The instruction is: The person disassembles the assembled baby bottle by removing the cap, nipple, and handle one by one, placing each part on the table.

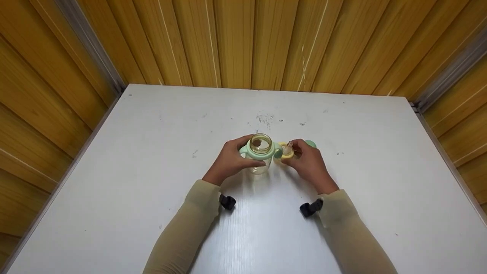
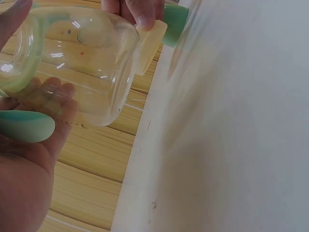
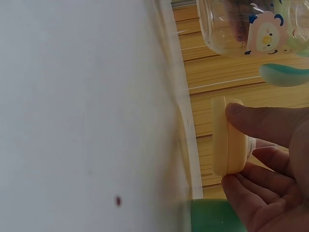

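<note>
My left hand (image 1: pixel 236 158) grips a clear baby bottle (image 1: pixel 259 167) by the green handled ring (image 1: pixel 260 155) round its neck. The bottle's mouth is uncovered, and it is held above the table. A bear print (image 3: pixel 267 31) shows on its side in the right wrist view. Close beside it, my right hand (image 1: pixel 307 161) pinches a yellow bottle collar (image 3: pixel 229 137) between thumb and fingers. A clear nipple (image 1: pixel 290 145) rises from that collar. Just past the right fingers stands a green cap (image 3: pixel 217 215), partly hidden by the hand in the head view.
The white table (image 1: pixel 159 152) carries scattered dark marks. Wood-patterned panels (image 1: pixel 236 42) rise behind it and on both sides. Black wrist cameras (image 1: pixel 228 202) sit at both sleeve cuffs.
</note>
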A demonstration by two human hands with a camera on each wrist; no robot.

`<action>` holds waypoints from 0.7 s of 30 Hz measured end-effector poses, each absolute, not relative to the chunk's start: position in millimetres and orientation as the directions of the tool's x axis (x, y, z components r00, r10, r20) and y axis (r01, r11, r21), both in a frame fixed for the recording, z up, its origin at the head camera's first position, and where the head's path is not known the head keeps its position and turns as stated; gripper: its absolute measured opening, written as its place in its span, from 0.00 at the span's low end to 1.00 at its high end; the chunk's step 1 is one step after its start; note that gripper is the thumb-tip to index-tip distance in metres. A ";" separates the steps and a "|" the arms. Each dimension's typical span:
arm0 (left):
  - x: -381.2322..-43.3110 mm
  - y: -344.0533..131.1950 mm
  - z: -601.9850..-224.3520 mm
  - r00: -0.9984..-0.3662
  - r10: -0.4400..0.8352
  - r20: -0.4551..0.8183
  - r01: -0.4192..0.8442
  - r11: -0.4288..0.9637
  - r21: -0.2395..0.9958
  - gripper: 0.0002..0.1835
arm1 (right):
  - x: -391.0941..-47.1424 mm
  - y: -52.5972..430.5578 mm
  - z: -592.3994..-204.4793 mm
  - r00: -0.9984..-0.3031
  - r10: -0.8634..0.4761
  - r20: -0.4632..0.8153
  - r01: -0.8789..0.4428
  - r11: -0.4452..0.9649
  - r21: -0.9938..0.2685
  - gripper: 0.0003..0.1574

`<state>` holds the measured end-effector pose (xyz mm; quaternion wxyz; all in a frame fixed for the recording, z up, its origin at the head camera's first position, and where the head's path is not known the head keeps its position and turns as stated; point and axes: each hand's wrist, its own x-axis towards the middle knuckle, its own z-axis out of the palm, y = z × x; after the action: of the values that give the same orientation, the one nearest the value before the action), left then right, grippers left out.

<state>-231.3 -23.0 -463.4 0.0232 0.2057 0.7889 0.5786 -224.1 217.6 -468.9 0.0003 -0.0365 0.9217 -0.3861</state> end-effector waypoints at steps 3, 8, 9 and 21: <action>-230.8 -23.0 -463.2 -0.913 0.352 0.206 0.302 0.246 0.921 0.39 | -224.3 218.4 -469.3 -0.997 -0.070 0.026 -0.068 0.704 -0.707 0.30; -230.2 -23.0 -462.2 -0.916 0.348 0.199 0.298 0.260 0.918 0.39 | -225.5 219.5 -470.6 -0.997 -0.080 0.012 -0.066 0.711 -0.700 0.29; -229.9 -22.8 -461.4 -0.918 0.345 0.197 0.297 0.264 0.918 0.39 | -225.6 219.5 -470.8 -0.997 -0.081 0.009 -0.065 0.714 -0.698 0.28; -220.1 -21.9 -447.3 -0.911 0.361 0.202 0.298 0.233 0.926 0.37 | -225.1 220.5 -475.5 -0.995 -0.096 0.020 -0.085 0.736 -0.672 0.26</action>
<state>-220.1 -21.9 -447.3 0.0271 0.2098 0.7848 0.5825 -225.1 220.5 -475.5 0.0078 -0.0486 0.9316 -0.3602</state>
